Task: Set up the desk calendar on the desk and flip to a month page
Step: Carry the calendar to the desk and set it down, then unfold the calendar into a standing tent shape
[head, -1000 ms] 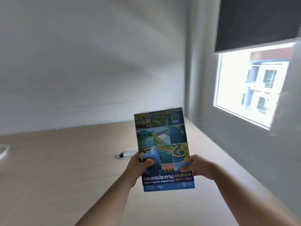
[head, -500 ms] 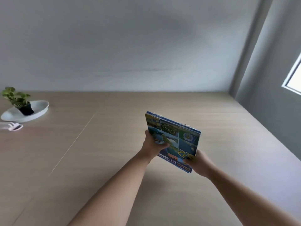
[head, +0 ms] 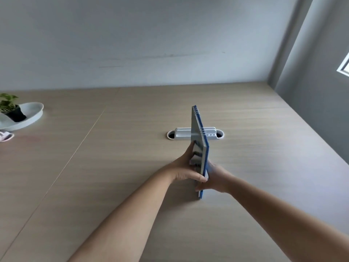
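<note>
The blue spiral-bound desk calendar (head: pixel 198 133) is folded flat and turned edge-on to me, its wire binding pointing away and its near corner low over the light wooden desk (head: pixel 117 167). My left hand (head: pixel 186 168) presses against its left face, thumb hooked over the near edge. My right hand (head: pixel 213 176) grips it from the right side, fingers partly hidden behind the cover. The printed cover is barely visible from this angle.
A white cable grommet (head: pixel 196 135) is set into the desk just behind the calendar. At the far left stand a white dish (head: pixel 28 118) with a small potted plant (head: pixel 9 106) and a pale pink object (head: pixel 5 137). Walls close the back and right.
The calendar has turned from facing me to edge-on and come down toward the desk. My view has swung left and down, away from the window.
</note>
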Demonstrator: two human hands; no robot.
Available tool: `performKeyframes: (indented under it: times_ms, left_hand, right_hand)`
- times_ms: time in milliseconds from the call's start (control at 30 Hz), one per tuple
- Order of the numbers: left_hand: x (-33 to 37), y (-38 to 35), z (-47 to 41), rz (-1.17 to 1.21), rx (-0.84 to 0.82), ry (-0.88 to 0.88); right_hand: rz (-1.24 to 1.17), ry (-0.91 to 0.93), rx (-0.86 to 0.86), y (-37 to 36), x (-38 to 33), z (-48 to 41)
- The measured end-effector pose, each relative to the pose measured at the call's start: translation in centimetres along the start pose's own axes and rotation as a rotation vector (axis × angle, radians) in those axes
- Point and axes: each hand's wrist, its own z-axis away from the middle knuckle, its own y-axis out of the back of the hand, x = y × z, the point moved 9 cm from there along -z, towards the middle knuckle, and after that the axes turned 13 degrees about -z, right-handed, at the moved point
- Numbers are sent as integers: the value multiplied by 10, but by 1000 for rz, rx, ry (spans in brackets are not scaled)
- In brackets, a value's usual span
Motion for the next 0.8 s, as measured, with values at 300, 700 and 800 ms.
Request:
performKeyframes:
  times_ms: [300,700,800]
  left_hand:
    - [4,13,-7,-234,87,57]
    - [16,8,-6,-347,172,82]
    - [15,9,-4,-355,225,83]
  right_hand:
    - [60,58,28,9,-10,2]
    - [314,44,86,19,-6,6]
    - [322,48,106,19,-10,5]
